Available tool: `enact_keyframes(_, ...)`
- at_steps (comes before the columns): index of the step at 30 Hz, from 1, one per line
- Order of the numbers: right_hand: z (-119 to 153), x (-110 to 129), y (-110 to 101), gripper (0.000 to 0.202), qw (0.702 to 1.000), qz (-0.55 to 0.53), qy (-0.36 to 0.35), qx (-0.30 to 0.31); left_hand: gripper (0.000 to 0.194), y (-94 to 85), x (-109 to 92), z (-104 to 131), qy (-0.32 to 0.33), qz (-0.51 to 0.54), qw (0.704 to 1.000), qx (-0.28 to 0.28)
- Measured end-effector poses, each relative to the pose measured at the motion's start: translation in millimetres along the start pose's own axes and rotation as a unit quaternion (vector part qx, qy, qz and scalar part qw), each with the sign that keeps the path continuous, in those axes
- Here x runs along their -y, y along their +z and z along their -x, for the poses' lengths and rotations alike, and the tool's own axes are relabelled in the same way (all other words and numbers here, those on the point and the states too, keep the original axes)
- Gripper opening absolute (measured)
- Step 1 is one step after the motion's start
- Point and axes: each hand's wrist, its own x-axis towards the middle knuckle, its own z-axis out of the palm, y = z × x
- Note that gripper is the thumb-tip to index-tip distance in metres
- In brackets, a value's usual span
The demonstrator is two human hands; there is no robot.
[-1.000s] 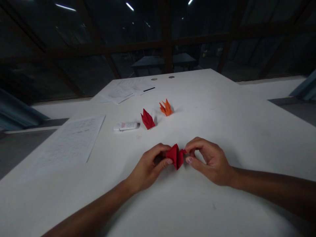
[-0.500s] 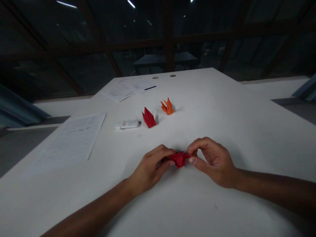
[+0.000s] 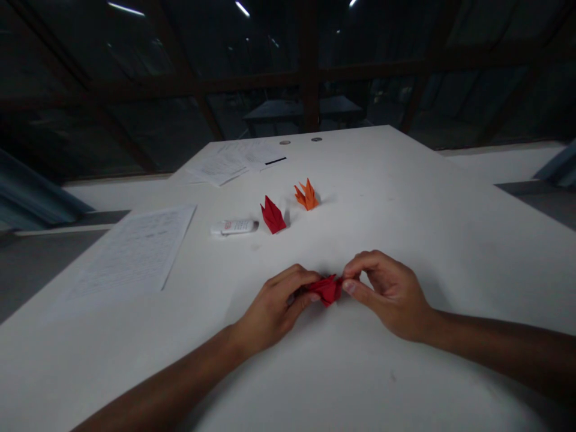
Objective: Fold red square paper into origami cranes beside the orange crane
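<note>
A small folded red paper piece (image 3: 329,290) is held low over the white table between both hands. My left hand (image 3: 281,306) pinches its left side between thumb and fingers. At its right tip, my right hand (image 3: 391,294) has thumb and forefinger closed on the paper. Beyond them, a second folded red paper piece (image 3: 272,216) stands on the table with its points up. Behind and right of that one sits an orange folded paper piece (image 3: 306,195) with several points.
A white tube (image 3: 234,227) lies left of the standing red piece. Printed sheets (image 3: 139,249) cover part of the left side of the white table (image 3: 450,240); more papers (image 3: 225,162) and a dark strip (image 3: 275,161) lie farther back. Two round discs (image 3: 316,139) are near the far edge.
My right thumb and forefinger have shifted slightly left along the tip of the held red paper, and less of the tip shows. My left hand keeps its grip.
</note>
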Motion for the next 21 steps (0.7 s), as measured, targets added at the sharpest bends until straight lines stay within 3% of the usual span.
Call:
enact_keyframes(8,-3.1,3.0,0.6,0.012,1.000,-0.007,0.008,-0.013,0.017,-0.5,-1.2,0.3,-0.032,0.015,0.999,0.016)
enact_keyframes(17,-1.4,-3.3,-1.9,0.022,0.997,-0.031,0.046,0.062,0.024,-1.8,-4.8,-3.0,-0.127,0.112,0.985,0.030)
enact_keyframes(21,-5.7,-4.5,-2.7,0.022,0.996,-0.010,0.053,0.063,0.027,-1.3,-4.7,-3.2,-0.139,0.132,0.981,0.034)
